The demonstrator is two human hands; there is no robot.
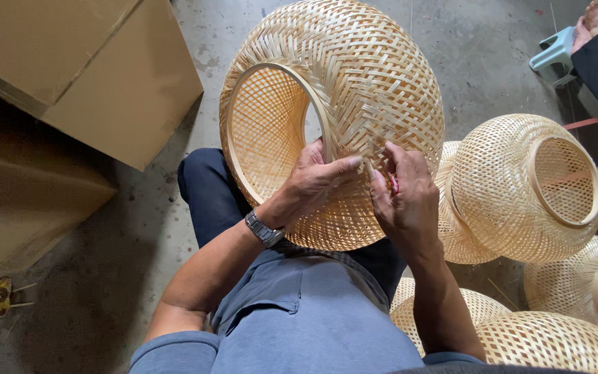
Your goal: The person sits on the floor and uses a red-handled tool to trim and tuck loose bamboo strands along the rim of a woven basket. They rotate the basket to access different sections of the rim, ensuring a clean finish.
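A large round woven bamboo basket (354, 76) rests on my lap, tilted so its ringed opening faces left. My left hand (313, 181) grips its rim at the lower edge, thumb pressed on the weave. A watch sits on that wrist. Just to the right, my right hand (404, 197) pinches the woven strips, with a small red tool (394, 184) showing between the fingers.
Several finished woven baskets (520, 187) lie on the concrete floor at the right. Two big cardboard boxes (98, 62) stand at the left. Another person's foot rests on a small pale green stool (555, 48) at the top right.
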